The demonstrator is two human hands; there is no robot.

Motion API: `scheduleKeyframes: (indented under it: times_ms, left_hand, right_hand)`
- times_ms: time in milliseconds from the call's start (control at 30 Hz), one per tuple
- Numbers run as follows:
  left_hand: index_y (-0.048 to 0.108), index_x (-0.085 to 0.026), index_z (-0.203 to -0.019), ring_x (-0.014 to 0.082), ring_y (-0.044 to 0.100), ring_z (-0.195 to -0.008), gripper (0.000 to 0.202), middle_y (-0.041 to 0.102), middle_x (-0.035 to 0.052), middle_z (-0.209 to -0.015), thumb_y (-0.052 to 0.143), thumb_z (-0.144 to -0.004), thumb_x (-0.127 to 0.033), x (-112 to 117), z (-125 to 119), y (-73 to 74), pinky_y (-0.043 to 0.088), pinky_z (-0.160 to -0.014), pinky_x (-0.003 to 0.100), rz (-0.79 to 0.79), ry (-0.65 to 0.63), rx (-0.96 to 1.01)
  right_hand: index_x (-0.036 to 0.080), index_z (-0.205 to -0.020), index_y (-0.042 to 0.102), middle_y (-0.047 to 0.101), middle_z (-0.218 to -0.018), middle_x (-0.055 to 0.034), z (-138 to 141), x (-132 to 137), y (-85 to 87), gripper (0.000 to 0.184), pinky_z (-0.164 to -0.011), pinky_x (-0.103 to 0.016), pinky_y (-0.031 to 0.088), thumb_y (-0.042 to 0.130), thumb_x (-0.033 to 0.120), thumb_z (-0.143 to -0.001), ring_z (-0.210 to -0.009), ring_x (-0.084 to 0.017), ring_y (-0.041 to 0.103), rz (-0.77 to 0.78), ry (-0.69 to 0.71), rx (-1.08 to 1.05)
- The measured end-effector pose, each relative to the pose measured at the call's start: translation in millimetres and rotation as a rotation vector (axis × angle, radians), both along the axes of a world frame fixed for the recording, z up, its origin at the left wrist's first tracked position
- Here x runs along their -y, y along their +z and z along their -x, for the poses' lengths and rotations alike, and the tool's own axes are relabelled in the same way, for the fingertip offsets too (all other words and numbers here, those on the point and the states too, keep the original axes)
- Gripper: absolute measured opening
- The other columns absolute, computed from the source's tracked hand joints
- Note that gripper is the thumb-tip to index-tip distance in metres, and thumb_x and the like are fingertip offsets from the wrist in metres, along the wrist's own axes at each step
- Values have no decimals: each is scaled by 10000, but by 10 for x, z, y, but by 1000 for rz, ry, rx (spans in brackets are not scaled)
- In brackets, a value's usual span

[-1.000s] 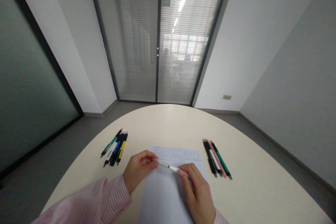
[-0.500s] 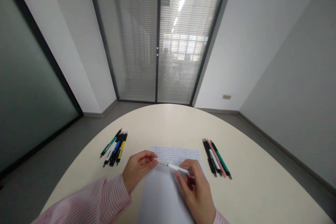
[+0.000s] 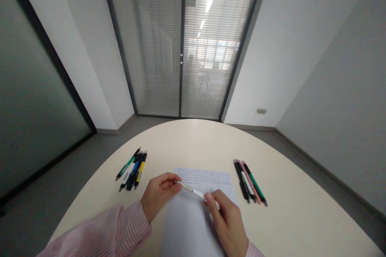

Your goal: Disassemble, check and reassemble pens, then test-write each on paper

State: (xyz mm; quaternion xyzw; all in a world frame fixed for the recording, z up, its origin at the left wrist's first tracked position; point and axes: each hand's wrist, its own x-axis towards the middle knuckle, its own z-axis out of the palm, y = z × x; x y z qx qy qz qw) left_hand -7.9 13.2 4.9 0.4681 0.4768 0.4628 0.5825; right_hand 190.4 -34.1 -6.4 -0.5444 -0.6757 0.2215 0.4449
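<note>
A white pen (image 3: 193, 190) spans the gap between my two hands, tilted down to the right above a sheet of paper (image 3: 187, 225). My left hand (image 3: 161, 190) pinches its left end between thumb and fingertips. Around the right end, my right hand (image 3: 226, 217) is closed, thumb on top, and it hides that end. Lines of handwriting run across the top of the paper; the lower part that shows is plain.
On the left of the round table (image 3: 196, 140) lies a group of pens (image 3: 132, 170) in green, white, blue, black and yellow. To the right lie several more pens (image 3: 249, 182), black, white, pink and green. Beyond the table stands a glass partition with blinds (image 3: 157, 48).
My right hand has closed further over the pen's right end, its thumb moving up onto the barrel. My left hand has kept its pinch in nearly the same place.
</note>
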Motion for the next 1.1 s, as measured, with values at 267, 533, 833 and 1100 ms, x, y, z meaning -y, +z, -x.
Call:
scheduleKeyframes:
  times_ms: [267,533,833,1100]
  left_hand:
    - [672,-143,-744,150,605,-624,307,657,5,-641,816,-539,-322,4,4,7,460,-586,229,-9,3,-1]
    - [662,-141,-770,160,623,-639,331,675,15,-660,815,-556,-343,-11,23,-51,475,-595,238,-10,16,23]
    - [661,-130,-777,158,624,-640,332,678,27,-679,807,-581,-355,-14,34,-67,481,-595,242,-29,26,18]
    - [647,-129,-759,156,625,-709,307,665,30,-716,806,-584,-325,30,46,-33,497,-653,227,-86,-24,-11]
  right_hand:
    - [211,-618,492,492,-544,20,-12,-9,-17,374,-496,-242,408,381,375,-935,-520,-147,504,-6,-38,-18]
    - [201,-852,567,586,-712,-5,6,1,-6,165,-509,-235,441,535,363,-863,-543,-143,523,-38,-21,-50]
    - [192,-960,589,625,-767,-14,-13,19,-35,242,-525,-238,447,573,395,-830,-546,-141,532,-1,-27,-39]
    - [165,-646,626,387,-468,52,-22,3,37,446,-393,-222,260,489,552,-822,-408,-100,353,283,-16,-198]
